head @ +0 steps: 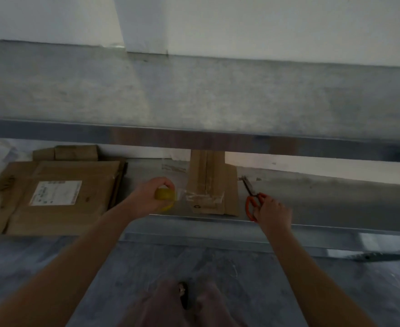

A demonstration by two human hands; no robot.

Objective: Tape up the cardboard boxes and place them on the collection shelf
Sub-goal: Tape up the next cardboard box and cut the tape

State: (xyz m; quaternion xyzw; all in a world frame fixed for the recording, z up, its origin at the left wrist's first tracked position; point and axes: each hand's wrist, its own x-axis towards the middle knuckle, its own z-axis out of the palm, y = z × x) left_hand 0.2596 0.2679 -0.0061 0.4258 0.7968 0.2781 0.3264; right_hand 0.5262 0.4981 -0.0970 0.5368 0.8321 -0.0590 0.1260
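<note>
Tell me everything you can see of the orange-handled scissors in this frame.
The scissors have orange loop handles and short grey metal blades, which look closed. They rest on the metal shelf, just right of the narrow cardboard box, blades pointing away from the person. The right hand curls its fingers around the handles; blur hides finer detail.

I see a dim room. White wall (277, 27) at back, a pillar (144, 24) jutting from it. Grey metal shelf (194, 90) spans my view, two levels. Mottled grey floor (277, 286) below.
</note>
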